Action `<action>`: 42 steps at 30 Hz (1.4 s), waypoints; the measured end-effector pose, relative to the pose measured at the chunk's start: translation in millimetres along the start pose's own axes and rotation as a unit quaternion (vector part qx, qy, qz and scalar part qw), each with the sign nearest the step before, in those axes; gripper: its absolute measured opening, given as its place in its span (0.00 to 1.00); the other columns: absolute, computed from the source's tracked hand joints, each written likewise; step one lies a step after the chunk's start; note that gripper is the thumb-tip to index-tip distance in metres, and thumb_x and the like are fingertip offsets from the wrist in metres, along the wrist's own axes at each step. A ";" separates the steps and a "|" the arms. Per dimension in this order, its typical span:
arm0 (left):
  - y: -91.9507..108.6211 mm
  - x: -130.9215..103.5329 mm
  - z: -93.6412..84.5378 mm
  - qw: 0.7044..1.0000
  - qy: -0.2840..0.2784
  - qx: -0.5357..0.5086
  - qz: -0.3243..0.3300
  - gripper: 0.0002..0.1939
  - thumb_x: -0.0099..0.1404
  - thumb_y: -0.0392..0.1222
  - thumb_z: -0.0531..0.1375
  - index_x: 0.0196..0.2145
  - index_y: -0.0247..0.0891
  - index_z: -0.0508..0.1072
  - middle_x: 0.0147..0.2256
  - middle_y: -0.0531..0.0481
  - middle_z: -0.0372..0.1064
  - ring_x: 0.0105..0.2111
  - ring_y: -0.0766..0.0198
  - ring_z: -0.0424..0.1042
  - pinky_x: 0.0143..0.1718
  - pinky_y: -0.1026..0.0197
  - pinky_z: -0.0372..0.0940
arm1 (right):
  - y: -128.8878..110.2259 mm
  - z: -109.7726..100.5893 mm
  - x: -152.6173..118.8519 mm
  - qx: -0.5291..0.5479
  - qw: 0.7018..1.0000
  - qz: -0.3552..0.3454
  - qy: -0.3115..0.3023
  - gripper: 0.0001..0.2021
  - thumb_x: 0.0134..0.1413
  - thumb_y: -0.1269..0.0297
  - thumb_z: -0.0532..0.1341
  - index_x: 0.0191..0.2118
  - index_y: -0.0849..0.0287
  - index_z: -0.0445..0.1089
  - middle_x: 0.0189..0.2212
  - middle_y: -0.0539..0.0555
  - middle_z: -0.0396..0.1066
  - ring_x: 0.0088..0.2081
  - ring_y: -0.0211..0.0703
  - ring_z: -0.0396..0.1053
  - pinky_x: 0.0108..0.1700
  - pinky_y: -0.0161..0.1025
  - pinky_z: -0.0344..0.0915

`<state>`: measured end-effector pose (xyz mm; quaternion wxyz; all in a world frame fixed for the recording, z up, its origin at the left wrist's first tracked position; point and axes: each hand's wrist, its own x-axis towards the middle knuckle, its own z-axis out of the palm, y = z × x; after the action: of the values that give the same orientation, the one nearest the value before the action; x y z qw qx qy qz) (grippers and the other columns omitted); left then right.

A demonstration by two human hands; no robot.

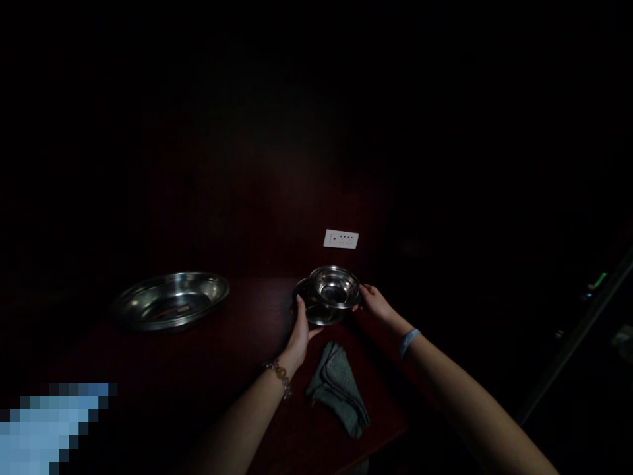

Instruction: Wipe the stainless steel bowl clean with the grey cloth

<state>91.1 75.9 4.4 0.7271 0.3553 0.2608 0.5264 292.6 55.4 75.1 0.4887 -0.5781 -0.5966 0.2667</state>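
My right hand (pixel 376 301) grips the rim of a shiny metal bowl (pixel 336 288), pinching it at its right side. Partly beneath that bowl is a metal plate (pixel 321 316), or another shallow bowl; the overlap hides much of it. My left hand (pixel 298 340) has its thumb over the plate's left edge and fingers underneath, closed on it. On the table just below the hands lies a crumpled grey-green cloth (pixel 339 389) with a dark stitched edge. Whether the two metal dishes touch is hard to tell in the dim light.
A large metal basin (pixel 173 300) stands on the dark red table (pixel 262 300) at the left, with a small item inside that I cannot make out. A white socket panel (pixel 341 239) is on the wall behind. The table's front right edge shows below the cloth.
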 end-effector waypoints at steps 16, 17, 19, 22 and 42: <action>1.6 -6.1 1.6 0.999 -0.018 -0.049 0.000 0.43 0.63 0.72 0.42 0.66 0.43 0.55 0.65 0.41 0.55 0.64 0.48 0.56 0.58 0.44 0.63 | 2.4 41.2 -11.6 0.026 0.999 0.048 0.001 0.12 0.64 0.57 0.52 0.36 0.60 0.65 0.17 0.48 0.65 0.18 0.37 0.61 0.21 0.33 0.58; 1.7 -7.5 2.5 0.999 -0.025 -0.046 0.006 0.42 0.63 0.72 0.44 0.66 0.44 0.56 0.65 0.41 0.55 0.64 0.47 0.57 0.58 0.44 0.63 | 3.2 42.6 -11.3 0.025 0.998 0.049 0.000 0.12 0.64 0.58 0.52 0.37 0.60 0.65 0.17 0.48 0.65 0.18 0.37 0.61 0.21 0.33 0.59; 1.7 -9.9 4.8 0.998 -0.039 -0.039 0.008 0.40 0.63 0.69 0.51 0.65 0.43 0.59 0.64 0.40 0.58 0.62 0.46 0.60 0.57 0.44 0.64 | 4.5 44.4 -10.6 0.019 0.999 0.050 0.004 0.11 0.64 0.59 0.52 0.39 0.61 0.67 0.18 0.49 0.66 0.19 0.37 0.62 0.23 0.32 0.60; 0.1 -9.7 6.8 0.999 -0.025 -0.035 0.005 0.35 0.63 0.58 0.60 0.63 0.41 0.61 0.61 0.38 0.62 0.60 0.47 0.63 0.57 0.46 0.65 | 5.9 44.4 -9.3 -0.005 0.999 0.051 0.014 0.11 0.64 0.62 0.52 0.39 0.61 0.68 0.20 0.50 0.69 0.21 0.37 0.64 0.24 0.31 0.61; -6.4 -3.7 3.6 0.995 -0.020 -0.073 -0.071 0.29 0.65 0.53 0.58 0.59 0.36 0.64 0.61 0.35 0.61 0.59 0.49 0.65 0.57 0.47 0.65 | -0.4 35.7 -18.1 0.052 0.966 0.233 -0.101 0.12 0.65 0.60 0.54 0.34 0.62 0.68 0.20 0.53 0.73 0.18 0.34 0.65 0.20 0.28 0.60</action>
<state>96.4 70.2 1.6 0.7915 0.2921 0.2318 0.4842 257.9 46.9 56.9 0.3796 -0.6448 -0.4770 0.4611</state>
